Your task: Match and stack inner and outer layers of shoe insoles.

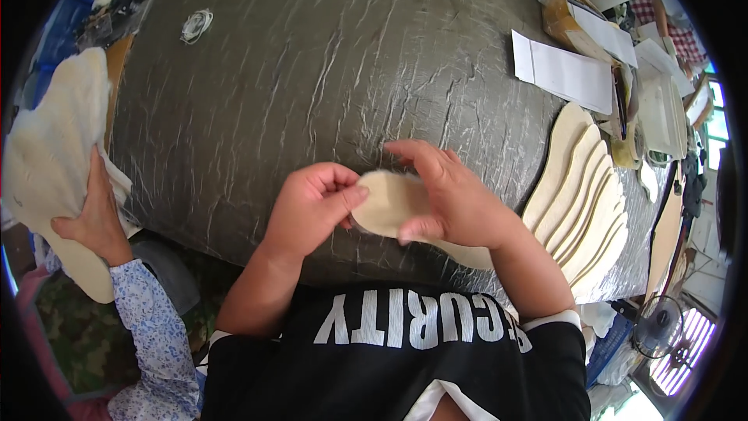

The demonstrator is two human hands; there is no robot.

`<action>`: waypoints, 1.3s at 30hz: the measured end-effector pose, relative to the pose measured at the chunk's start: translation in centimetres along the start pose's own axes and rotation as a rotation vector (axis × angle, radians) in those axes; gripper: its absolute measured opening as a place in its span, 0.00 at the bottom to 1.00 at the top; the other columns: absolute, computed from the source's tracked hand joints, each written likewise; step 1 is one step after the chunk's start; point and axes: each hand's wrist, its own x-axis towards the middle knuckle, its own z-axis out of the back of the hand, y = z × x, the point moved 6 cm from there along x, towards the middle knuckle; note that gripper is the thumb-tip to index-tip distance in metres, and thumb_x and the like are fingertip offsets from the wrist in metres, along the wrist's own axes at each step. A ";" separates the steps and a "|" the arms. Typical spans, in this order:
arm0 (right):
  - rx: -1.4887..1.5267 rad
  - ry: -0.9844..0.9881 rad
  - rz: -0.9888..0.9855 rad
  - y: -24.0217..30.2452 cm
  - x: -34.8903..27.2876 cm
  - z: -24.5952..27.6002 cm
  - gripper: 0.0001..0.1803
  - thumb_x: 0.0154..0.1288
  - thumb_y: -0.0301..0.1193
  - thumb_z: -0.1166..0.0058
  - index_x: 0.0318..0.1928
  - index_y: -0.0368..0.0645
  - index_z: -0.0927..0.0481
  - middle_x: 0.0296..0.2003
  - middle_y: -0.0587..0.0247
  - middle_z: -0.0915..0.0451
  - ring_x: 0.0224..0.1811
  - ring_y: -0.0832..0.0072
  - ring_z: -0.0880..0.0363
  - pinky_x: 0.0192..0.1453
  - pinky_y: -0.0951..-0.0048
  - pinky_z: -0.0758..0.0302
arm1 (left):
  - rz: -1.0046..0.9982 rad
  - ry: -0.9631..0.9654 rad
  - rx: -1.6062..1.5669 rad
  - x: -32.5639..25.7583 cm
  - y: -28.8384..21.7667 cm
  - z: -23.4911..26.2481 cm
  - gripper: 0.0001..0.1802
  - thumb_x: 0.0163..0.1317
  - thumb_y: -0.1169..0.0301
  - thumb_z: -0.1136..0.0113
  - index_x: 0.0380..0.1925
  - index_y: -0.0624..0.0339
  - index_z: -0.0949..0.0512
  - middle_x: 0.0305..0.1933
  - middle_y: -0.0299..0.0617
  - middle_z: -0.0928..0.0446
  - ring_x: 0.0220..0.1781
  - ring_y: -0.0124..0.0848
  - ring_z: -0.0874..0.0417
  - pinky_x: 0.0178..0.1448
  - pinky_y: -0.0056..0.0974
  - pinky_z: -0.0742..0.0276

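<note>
A cream, fuzzy-edged shoe insole [391, 201] is held in front of my body, above the near edge of the dark table. My left hand [308, 204] is closed on its rounded left end, thumb on top. Over the middle of the insole, my right hand [460, 201] has its thumb and fingers spread apart, the thumb by the near edge and the index finger reaching past the far edge. The insole's other end shows below my right wrist. To the right, several similar insoles [573, 179] lie overlapped in a fanned row.
Dark, wrinkled plastic covers the table [257, 93]. At left, another person's hand [97, 214] holds a bunch of pale insoles [58, 132]. A white string bundle [197, 26] lies toward the back left. White paper [561, 70], containers [662, 117] and a fan [661, 327] are at right.
</note>
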 end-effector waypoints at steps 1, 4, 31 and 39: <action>-0.050 0.105 0.007 -0.1 -0.5 0.1 0.38 0.51 0.36 0.30 0.61 0.46 0.33 0.53 0.55 0.27 0.57 0.55 0.27 0.60 0.59 0.32 | 0.091 -0.015 -0.127 0.3 0.2 0.5 0.08 0.64 0.72 0.36 0.38 0.67 0.22 0.30 0.36 0.20 0.25 0.22 0.21 0.31 0.27 0.22; -0.054 0.352 -0.118 0.5 -1.0 -0.4 0.54 0.45 0.37 0.25 0.71 0.46 0.44 0.61 0.50 0.32 0.63 0.52 0.30 0.65 0.58 0.34 | 0.155 -0.043 -0.350 0.8 0.7 1.2 0.10 0.65 0.70 0.39 0.42 0.65 0.24 0.30 0.38 0.21 0.23 0.24 0.21 0.25 0.28 0.24; 0.265 0.708 -0.245 -1.3 -6.1 -1.2 0.37 0.41 0.41 0.25 0.55 0.43 0.21 0.36 0.53 0.16 0.43 0.56 0.17 0.48 0.61 0.25 | -0.448 0.240 0.763 -3.2 -1.9 -0.6 0.22 0.44 0.78 0.28 0.43 0.65 0.20 0.41 0.46 0.22 0.42 0.36 0.20 0.44 0.34 0.26; 0.032 0.473 -0.189 -0.7 -7.5 -1.4 0.19 0.53 0.40 0.33 0.43 0.45 0.19 0.28 0.54 0.17 0.36 0.54 0.16 0.43 0.56 0.23 | -0.560 0.342 0.991 -2.8 -4.0 -4.7 0.16 0.43 0.69 0.26 0.33 0.58 0.20 0.42 0.40 0.21 0.41 0.39 0.20 0.47 0.42 0.28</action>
